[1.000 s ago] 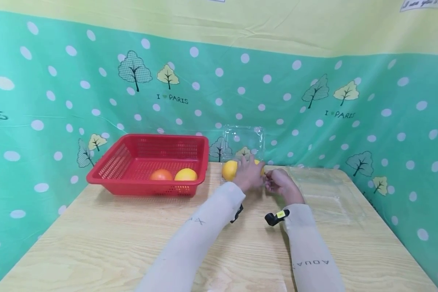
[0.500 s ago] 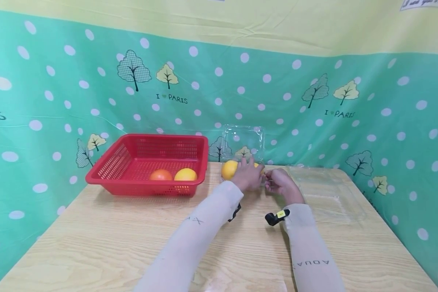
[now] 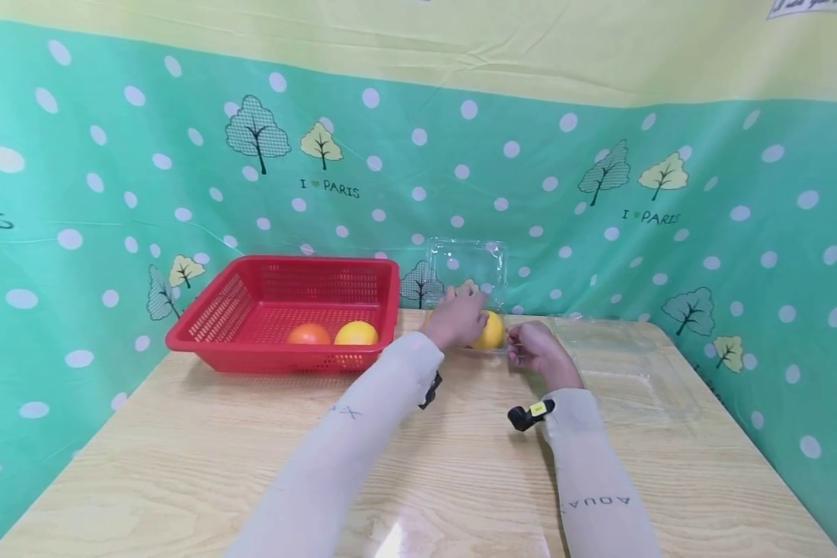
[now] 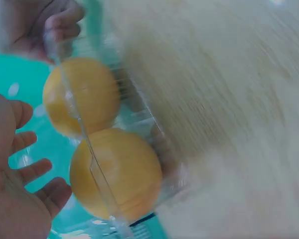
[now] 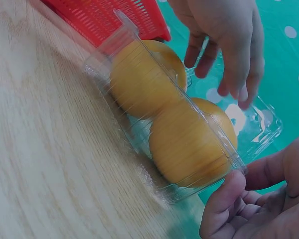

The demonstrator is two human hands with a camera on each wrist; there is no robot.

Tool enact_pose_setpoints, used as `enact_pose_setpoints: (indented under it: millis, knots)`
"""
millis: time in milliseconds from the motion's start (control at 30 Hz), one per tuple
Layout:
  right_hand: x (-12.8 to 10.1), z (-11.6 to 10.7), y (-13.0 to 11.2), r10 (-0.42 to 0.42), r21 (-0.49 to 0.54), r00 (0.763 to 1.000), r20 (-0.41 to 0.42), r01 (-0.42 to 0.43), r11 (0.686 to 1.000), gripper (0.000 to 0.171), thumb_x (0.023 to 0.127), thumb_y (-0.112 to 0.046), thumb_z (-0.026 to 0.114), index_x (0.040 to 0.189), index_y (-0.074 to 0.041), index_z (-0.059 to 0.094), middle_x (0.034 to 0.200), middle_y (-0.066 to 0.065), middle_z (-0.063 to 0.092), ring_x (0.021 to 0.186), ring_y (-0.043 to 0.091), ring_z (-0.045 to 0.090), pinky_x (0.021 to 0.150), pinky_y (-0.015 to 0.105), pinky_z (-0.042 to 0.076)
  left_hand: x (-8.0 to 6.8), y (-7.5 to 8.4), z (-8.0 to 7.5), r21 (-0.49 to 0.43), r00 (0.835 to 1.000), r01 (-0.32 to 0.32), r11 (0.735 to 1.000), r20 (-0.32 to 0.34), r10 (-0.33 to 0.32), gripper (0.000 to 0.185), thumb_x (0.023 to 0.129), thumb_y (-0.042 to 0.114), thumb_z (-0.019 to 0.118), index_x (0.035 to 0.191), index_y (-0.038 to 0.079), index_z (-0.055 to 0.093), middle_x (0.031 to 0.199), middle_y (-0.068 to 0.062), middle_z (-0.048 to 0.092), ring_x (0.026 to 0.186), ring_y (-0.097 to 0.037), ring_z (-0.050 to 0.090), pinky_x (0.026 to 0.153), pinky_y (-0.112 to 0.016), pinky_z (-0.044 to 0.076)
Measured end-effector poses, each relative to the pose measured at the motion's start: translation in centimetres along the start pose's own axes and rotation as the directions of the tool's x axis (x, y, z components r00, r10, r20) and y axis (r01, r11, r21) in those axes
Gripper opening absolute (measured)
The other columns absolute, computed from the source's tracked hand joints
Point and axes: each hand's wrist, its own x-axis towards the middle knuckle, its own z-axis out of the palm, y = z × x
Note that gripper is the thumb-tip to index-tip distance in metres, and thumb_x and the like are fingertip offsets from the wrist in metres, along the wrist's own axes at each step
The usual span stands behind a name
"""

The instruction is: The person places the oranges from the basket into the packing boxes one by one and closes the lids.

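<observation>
A clear plastic clamshell container (image 5: 139, 132) stands at the table's far edge, its lid (image 3: 467, 263) upright against the wall. Two yellow-orange fruits lie side by side inside, one (image 5: 144, 74) nearer the basket and the other (image 5: 189, 144) beside it. My left hand (image 3: 456, 318) hovers over the basket-side fruit with fingers spread; in the left wrist view this hand (image 4: 20, 199) stays apart from that fruit (image 4: 117, 172). My right hand (image 3: 539, 349) pinches the container's right edge, thumb (image 5: 224, 199) on its corner. Only the right fruit (image 3: 491, 332) shows in the head view.
A red mesh basket (image 3: 251, 345) stands left of the container, with an orange fruit (image 3: 308, 335) and a yellow one (image 3: 355, 334) inside. Another clear plastic tray (image 3: 621, 349) lies at the table's back right. A dotted green cloth (image 3: 111, 194) walls the table on three sides.
My left hand has moved left, off the right fruit and over the left one, which it now hides in the head view. The right hand has stayed on the container's edge.
</observation>
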Motion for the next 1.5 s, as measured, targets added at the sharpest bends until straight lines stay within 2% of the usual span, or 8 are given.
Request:
enact_pose_setpoints:
  millis: [133,333,533,667,867,1100,1367,1500]
  knots:
    - [0.0,-0.1,0.2,-0.004,-0.007,1.0,-0.01,0.004,1.0,0.015,0.103,-0.005,0.042,0.098,0.001,0.054,0.078,0.005,0.054,0.06,0.014,0.05,0.056,0.025,0.046,0.3,-1.1,0.0,-0.185,0.992,0.072,0.98,-0.087,-0.089,0.054,0.107,0.035,0.046,0.156,0.014,0.039,0.154,-0.014,0.038,0.131,-0.033,0.035,0.104,-0.048,0.043]
    - [0.0,-0.2,0.3,0.004,-0.025,1.0,-0.009,-0.004,1.0,0.015,0.103,-0.006,0.041,0.099,0.002,0.054,0.077,0.006,0.054,0.06,0.015,0.05,0.057,0.026,0.047,0.5,-2.8,0.6,-0.37,0.951,0.167,0.914,-0.182,-0.248,0.065,0.103,0.032,0.053,0.159,0.008,0.031,0.158,-0.019,0.029,0.139,-0.035,0.03,0.112,-0.05,0.037]
    - [-0.2,0.0,0.0,-0.016,-0.033,1.0,-0.012,0.015,0.999,0.017,0.103,-0.006,0.04,0.099,0.003,0.054,0.076,0.006,0.054,0.059,0.015,0.05,0.056,0.025,0.046,0.6,-3.6,1.0,-0.553,0.883,0.243,0.797,-0.214,-0.418,0.074,0.1,0.028,0.057,0.161,0.006,0.022,0.161,-0.023,0.025,0.146,-0.038,0.028,0.116,-0.05,0.036]
    - [-0.3,0.1,-0.1,-0.012,-0.035,1.0,-0.012,0.012,0.999,0.017,0.103,-0.005,0.04,0.098,0.003,0.054,0.075,0.006,0.054,0.06,0.015,0.05,0.057,0.025,0.047,0.6,-3.9,1.5,-0.617,0.875,0.243,0.748,-0.194,-0.444,0.082,0.101,0.028,0.058,0.164,0.009,0.009,0.165,-0.027,0.016,0.151,-0.043,0.019,0.12,-0.054,0.028]
    - [-0.2,0.2,-0.3,-0.019,-0.041,1.0,-0.002,0.019,0.999,0.017,0.102,-0.004,0.04,0.1,0.003,0.054,0.076,0.006,0.054,0.06,0.015,0.051,0.059,0.027,0.048,0.6,-4.3,1.9,-0.664,0.891,0.193,0.722,-0.191,-0.413,0.087,0.101,0.026,0.059,0.165,0.014,0.002,0.167,-0.024,0.013,0.153,-0.045,0.014,0.121,-0.057,0.022]
    - [-0.3,0.2,-0.3,-0.011,-0.059,1.0,-0.01,0.01,0.998,0.017,0.103,-0.006,0.039,0.102,0.003,0.054,0.077,0.005,0.054,0.06,0.014,0.051,0.059,0.027,0.048,0.5,-4.5,1.9,-0.684,0.883,0.194,0.704,-0.192,-0.429,0.087,0.102,0.03,0.059,0.165,0.012,0.002,0.167,-0.019,0.019,0.153,-0.039,0.02,0.122,-0.052,0.025]
    - [-0.3,0.1,-0.2,-0.014,-0.054,1.0,0.0,0.014,0.998,0.018,0.103,-0.005,0.037,0.104,0.002,0.053,0.079,0.006,0.054,0.061,0.014,0.051,0.06,0.027,0.048,0.4,-4.4,1.8,-0.717,0.851,0.201,0.668,-0.211,-0.482,0.086,0.101,0.03,0.057,0.165,0.009,0.003,0.167,-0.019,0.016,0.153,-0.037,0.02,0.121,-0.051,0.027]
    - [-0.3,0.0,-0.1,-0.015,-0.052,1.0,-0.002,0.015,0.999,0.017,0.103,-0.005,0.037,0.103,0.002,0.053,0.079,0.006,0.054,0.061,0.014,0.051,0.059,0.026,0.048,0.5,-4.1,1.5,-0.721,0.83,0.159,0.675,-0.273,-0.487,0.08,0.104,0.03,0.053,0.164,0.009,0.006,0.166,-0.017,0.019,0.153,-0.033,0.021,0.122,-0.048,0.026]
